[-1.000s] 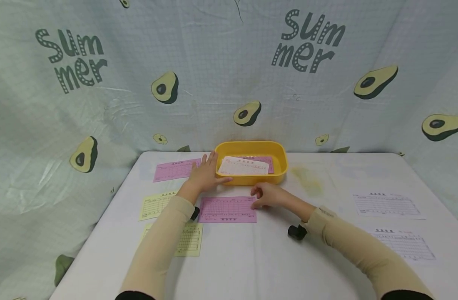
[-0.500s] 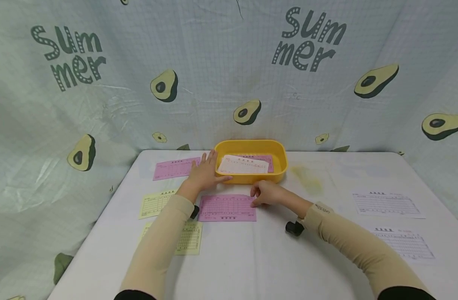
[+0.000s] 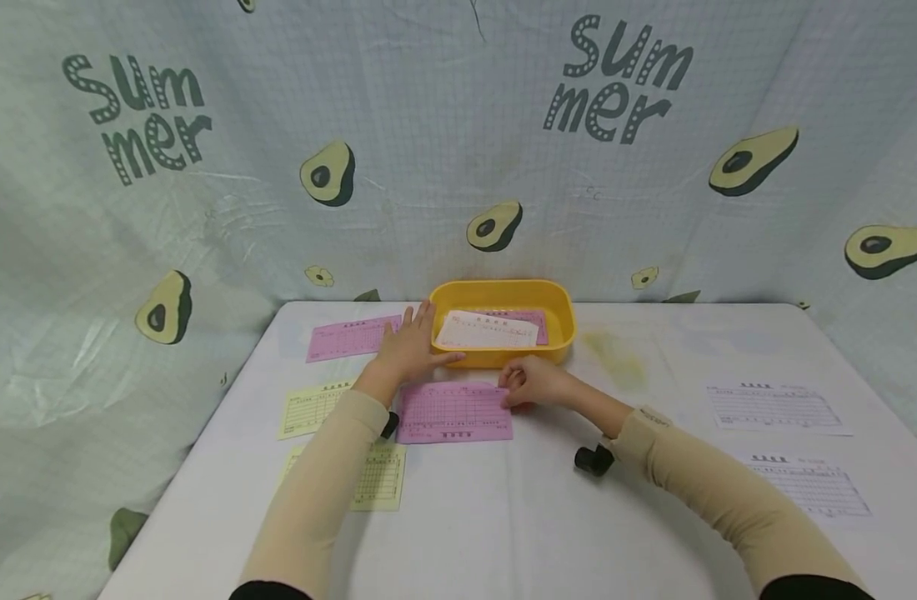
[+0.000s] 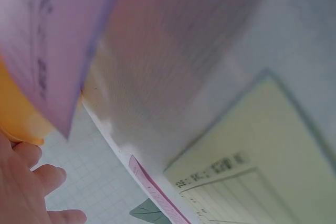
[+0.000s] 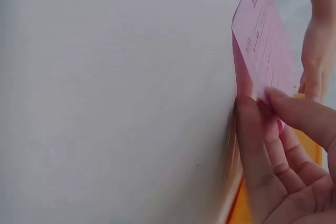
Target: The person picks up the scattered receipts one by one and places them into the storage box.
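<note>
My right hand (image 3: pixel 537 385) pinches the right edge of a pink printed paper form (image 3: pixel 454 412) just in front of the yellow plastic tray (image 3: pixel 503 358). In the right wrist view the thumb and fingers (image 5: pixel 253 145) close on the raised edge of the sheet. My left hand (image 3: pixel 409 348) lies with fingers spread at the tray's left side, its thumb along the front corner. The left wrist view has the pink form's corner tilted up over the table, near the left hand (image 4: pixel 26 187). Inside the tray are a white form (image 3: pixel 488 332) and a pink form (image 3: pixel 539 323).
Another pink form (image 3: pixel 346 340) lies at the back left. Two yellow forms, the upper one (image 3: pixel 314 410) and the lower one (image 3: pixel 379 479), lie partly behind the left arm. Two white forms, the farther one (image 3: pixel 774 408) and the nearer one (image 3: pixel 814 490), are at the right.
The right hand has shifted slightly up toward the tray, and the far edge of the pink form has risen off the table with it. The left hand has stayed in place.
</note>
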Available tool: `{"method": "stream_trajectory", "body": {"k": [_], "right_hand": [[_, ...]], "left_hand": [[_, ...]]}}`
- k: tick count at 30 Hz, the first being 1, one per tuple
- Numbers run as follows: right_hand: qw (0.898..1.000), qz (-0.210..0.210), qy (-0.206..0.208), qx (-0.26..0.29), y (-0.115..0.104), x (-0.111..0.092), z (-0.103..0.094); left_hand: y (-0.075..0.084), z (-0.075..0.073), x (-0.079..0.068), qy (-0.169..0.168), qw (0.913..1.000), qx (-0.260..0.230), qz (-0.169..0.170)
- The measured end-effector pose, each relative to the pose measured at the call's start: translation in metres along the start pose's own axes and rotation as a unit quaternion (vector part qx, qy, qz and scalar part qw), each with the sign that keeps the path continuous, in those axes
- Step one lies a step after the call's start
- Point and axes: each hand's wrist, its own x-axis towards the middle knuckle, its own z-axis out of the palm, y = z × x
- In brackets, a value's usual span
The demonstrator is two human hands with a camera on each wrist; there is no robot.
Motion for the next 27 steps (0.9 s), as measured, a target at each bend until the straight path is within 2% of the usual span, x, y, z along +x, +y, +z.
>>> {"method": "stream_trajectory", "body": {"k": [4,7,17,27], "right_hand": [[0.998,0.011,0.011,0.058,0.007,-0.002,0.002],[0.996,0.022,0.027,0.08,0.011,-0.004,0.002],[0.993,0.023,0.044,0.105,0.021,-0.02,-0.007],[0.994,0.016,0.063,0.091,0.027,-0.041,-0.028]], "left_hand": [[0.0,0.001,0.0,-0.001,1.0,0.003,-0.001],[0.0,0.001,0.0,-0.002,1.0,0.001,0.0],[-0.001,-0.003,-0.001,-0.009,0.9999,-0.005,0.0],[-0.001,-0.002,0.0,-0.01,0.9999,-0.003,0.001]]}}
